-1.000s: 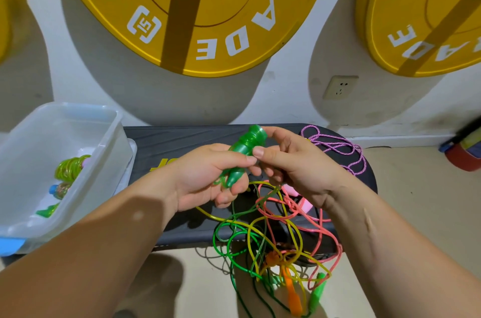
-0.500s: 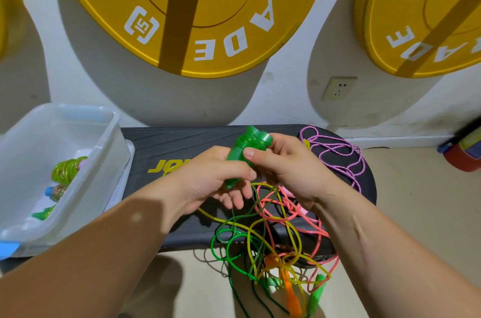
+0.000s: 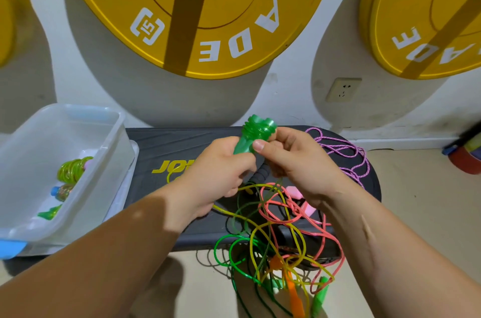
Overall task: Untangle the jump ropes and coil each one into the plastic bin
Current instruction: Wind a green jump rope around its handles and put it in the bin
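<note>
Both hands meet over the black step platform [image 3: 161, 145]: the left hand [image 3: 216, 169] wraps the lower part of a green handle [image 3: 253, 136], the right hand [image 3: 294, 159] pinches its ribbed top. Below them a tangle of ropes [image 3: 276, 234] spills off the platform's front edge. One coiled rope [image 3: 71, 169] lies in the plastic bin [image 3: 114, 140], left.

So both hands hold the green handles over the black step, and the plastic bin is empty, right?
Not empty: the head view shows a coiled yellow-green rope in the plastic bin. The left hand and right hand hold the green handles over the black step.
</note>
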